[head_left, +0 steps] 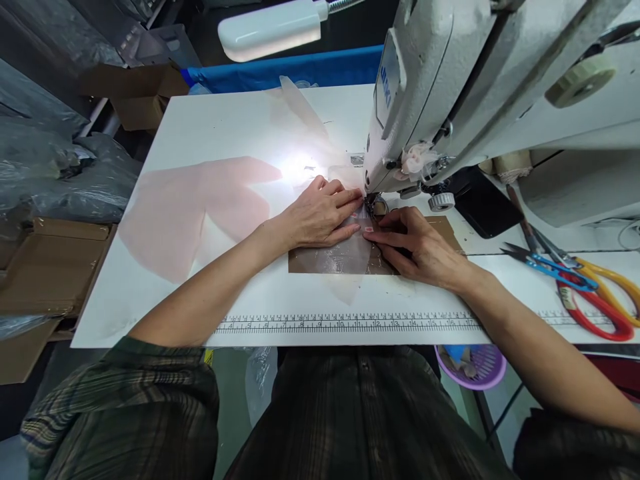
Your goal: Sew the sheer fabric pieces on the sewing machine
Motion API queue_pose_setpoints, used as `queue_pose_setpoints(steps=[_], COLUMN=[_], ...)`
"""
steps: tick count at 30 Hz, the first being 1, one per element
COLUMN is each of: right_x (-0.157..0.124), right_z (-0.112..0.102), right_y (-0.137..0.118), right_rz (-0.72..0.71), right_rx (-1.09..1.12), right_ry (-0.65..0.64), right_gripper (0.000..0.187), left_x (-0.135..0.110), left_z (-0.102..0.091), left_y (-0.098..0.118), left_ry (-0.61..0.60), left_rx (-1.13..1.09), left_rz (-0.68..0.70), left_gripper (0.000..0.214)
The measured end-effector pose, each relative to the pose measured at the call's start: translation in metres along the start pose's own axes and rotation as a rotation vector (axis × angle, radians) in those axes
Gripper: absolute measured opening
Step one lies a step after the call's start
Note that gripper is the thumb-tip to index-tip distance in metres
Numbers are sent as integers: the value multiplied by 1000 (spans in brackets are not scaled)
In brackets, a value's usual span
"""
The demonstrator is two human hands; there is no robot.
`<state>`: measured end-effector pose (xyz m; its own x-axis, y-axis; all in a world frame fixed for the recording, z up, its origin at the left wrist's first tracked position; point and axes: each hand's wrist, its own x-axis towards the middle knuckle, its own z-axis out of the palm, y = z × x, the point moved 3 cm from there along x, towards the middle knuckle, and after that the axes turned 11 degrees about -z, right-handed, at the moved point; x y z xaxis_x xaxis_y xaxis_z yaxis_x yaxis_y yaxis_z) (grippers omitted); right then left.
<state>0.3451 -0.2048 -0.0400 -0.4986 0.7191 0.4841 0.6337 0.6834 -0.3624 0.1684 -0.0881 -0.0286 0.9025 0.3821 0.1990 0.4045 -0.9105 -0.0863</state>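
Observation:
A piece of sheer pale fabric (pixel 345 257) with small pink marks lies under the sewing machine's presser foot (pixel 371 202). My left hand (pixel 326 215) rests flat on it just left of the foot, fingers spread. To the right of the foot, my right hand (pixel 419 245) touches the fabric's right edge, its forefinger stretched toward a pink mark and its thumb apart below. Beneath the fabric and both hands is a brown sheet (pixel 310 262), partly covered. The needle is hard to make out behind the machine head (pixel 400 100).
Sheer pink fabric pieces (pixel 170 207) spread over the white table (pixel 150 308) at left. A printed ruler (pixel 300 325) runs along the front edge. At right lie a black phone (pixel 485 201), blue snips (pixel 555 267) and red-handled scissors (pixel 600 313). A lamp (pixel 270 30) hangs above.

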Motion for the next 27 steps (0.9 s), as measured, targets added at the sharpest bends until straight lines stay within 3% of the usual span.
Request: queue_pose_setpoints(steps=[15, 19, 27], right_x=[-1, -1, -1], right_z=[1, 1, 2], right_y=[5, 4, 2], right_rz=[16, 14, 14], right_rx=[4, 9, -17], right_ry=[7, 6, 9], right_gripper=[31, 32, 31], left_x=[-1, -1, -8], left_z=[-4, -4, 9], left_y=[10, 13, 13], left_ry=[9, 112, 334], left_rx=[107, 107, -85], left_rz=[-7, -19, 170], left_gripper=[47, 46, 23])
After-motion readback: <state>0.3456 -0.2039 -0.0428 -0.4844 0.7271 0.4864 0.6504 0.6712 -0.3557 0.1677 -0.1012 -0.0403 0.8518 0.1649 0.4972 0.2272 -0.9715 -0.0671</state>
